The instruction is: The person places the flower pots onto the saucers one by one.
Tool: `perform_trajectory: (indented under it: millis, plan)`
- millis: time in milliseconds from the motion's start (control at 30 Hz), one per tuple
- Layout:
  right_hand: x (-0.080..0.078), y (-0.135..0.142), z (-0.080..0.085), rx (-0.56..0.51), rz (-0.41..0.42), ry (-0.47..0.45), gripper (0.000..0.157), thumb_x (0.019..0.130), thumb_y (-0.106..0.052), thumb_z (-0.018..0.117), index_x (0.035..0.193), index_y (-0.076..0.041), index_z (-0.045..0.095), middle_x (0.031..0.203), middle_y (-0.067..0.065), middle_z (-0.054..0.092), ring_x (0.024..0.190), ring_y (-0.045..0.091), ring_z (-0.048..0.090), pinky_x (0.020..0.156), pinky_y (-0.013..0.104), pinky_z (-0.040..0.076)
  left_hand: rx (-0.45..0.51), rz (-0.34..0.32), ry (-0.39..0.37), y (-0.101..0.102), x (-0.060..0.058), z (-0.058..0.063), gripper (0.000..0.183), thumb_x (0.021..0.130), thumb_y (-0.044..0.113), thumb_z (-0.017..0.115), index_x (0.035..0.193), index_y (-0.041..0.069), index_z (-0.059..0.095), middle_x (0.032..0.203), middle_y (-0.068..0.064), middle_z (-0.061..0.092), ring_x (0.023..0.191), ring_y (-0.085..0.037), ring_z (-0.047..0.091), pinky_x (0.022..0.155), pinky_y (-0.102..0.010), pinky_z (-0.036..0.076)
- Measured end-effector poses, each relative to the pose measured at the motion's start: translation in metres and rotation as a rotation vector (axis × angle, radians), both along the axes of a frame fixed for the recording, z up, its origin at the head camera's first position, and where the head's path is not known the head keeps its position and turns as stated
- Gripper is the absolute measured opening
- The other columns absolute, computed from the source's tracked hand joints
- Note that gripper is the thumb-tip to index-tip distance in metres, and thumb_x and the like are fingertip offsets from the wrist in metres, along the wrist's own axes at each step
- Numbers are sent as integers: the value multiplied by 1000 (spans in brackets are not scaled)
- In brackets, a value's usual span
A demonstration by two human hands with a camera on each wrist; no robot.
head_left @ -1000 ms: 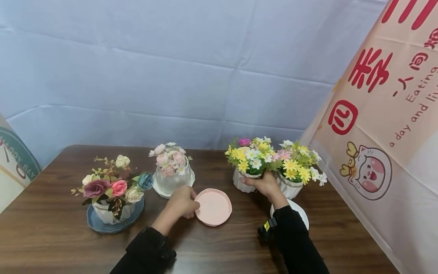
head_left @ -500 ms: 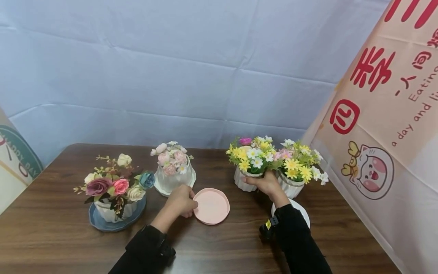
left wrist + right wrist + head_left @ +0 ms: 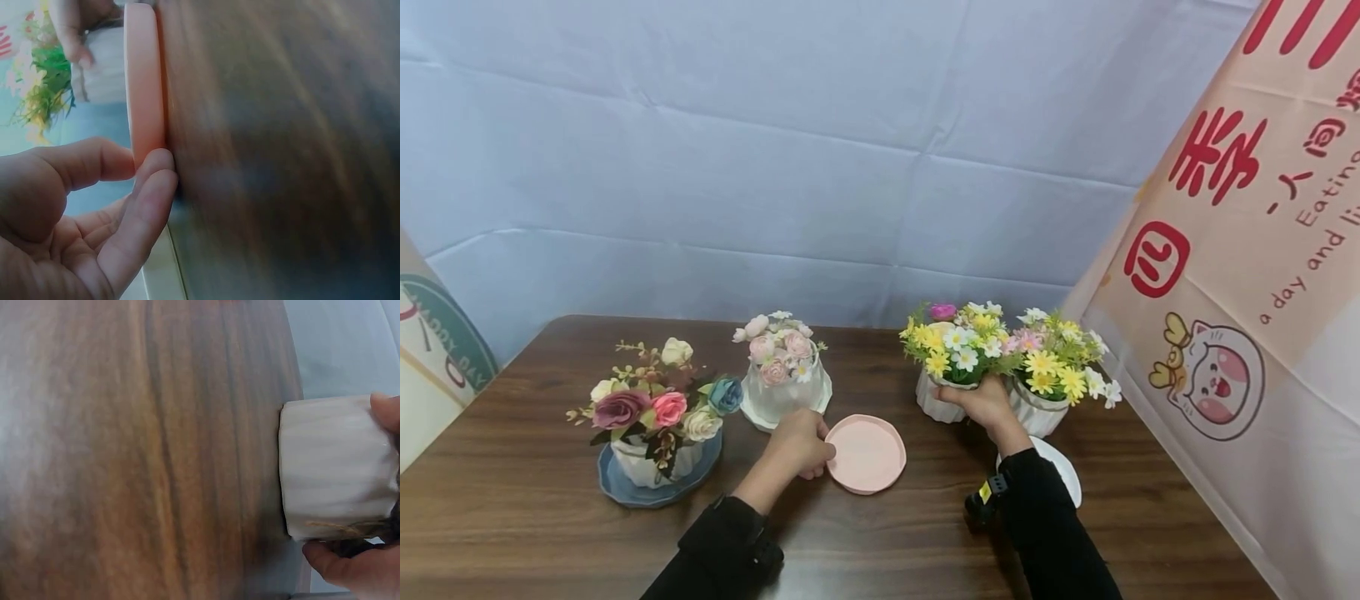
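Near the middle of the table, a shallow pink saucer (image 3: 866, 455) lies with its left edge pinched by my left hand (image 3: 799, 443). In the left wrist view the thumb and fingertips meet at the wall of the pink saucer (image 3: 145, 81). To the right, my right hand (image 3: 987, 407) grips a white ribbed flowerpot (image 3: 938, 402) filled with yellow, white and magenta flowers (image 3: 958, 340). Thumb and fingers sit on opposite sides of the white flowerpot (image 3: 337, 465) in the right wrist view. Part of that pot is hidden behind the hand.
Right beside it stands another white flowerpot (image 3: 1037, 411) with yellow flowers. A white saucer (image 3: 1062, 471) lies partly under the right sleeve. At left are a rose pot (image 3: 643, 465) on a blue saucer (image 3: 625, 496) and a pale pink bouquet pot (image 3: 782, 392) on a white scalloped saucer (image 3: 758, 417).
Both hands keep their holds on the saucer and the flowerpot. Only a slight shift of the whole head view shows.
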State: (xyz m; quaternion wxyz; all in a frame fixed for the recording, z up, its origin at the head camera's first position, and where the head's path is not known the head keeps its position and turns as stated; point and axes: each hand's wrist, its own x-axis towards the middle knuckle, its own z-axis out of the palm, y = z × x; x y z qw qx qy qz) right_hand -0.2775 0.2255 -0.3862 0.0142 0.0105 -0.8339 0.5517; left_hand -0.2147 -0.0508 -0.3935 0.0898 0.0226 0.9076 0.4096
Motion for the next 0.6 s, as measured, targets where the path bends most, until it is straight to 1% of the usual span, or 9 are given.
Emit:
perform_trajectory:
  millis: [133, 333, 467, 600]
  plan:
    - [-1, 0, -1, 27, -44, 4, 82, 72, -15, 79, 138, -4, 33, 136, 16, 39, 122, 29, 37, 102, 40, 31, 8, 2, -16, 0, -1, 0, 7, 74, -2, 63, 71, 2, 58, 48, -6, 55, 42, -14, 55, 40, -25, 49]
    - [3, -2, -5, 22, -50, 55, 83, 72, -16, 80, 139, -7, 32, 136, 14, 40, 122, 29, 38, 101, 43, 32, 26, 9, -36, -1, -2, -1, 6, 74, -3, 62, 72, 1, 58, 49, -6, 56, 43, -14, 56, 41, -25, 49]
    - [4, -1, -8, 29, -63, 75, 86, 72, -20, 80, 141, -8, 29, 136, 15, 38, 123, 30, 37, 101, 44, 31, 24, 11, -27, -2, -1, -2, 6, 74, -4, 61, 72, 1, 58, 49, -6, 56, 43, -14, 57, 41, -25, 50]
    - [6, -1, -8, 28, -73, 91, 85, 72, -20, 81, 140, -8, 31, 136, 15, 39, 123, 30, 37, 101, 44, 32, 37, 10, -20, -1, 0, -2, 5, 73, -4, 60, 72, 0, 58, 48, -5, 56, 43, -14, 57, 41, -25, 50]
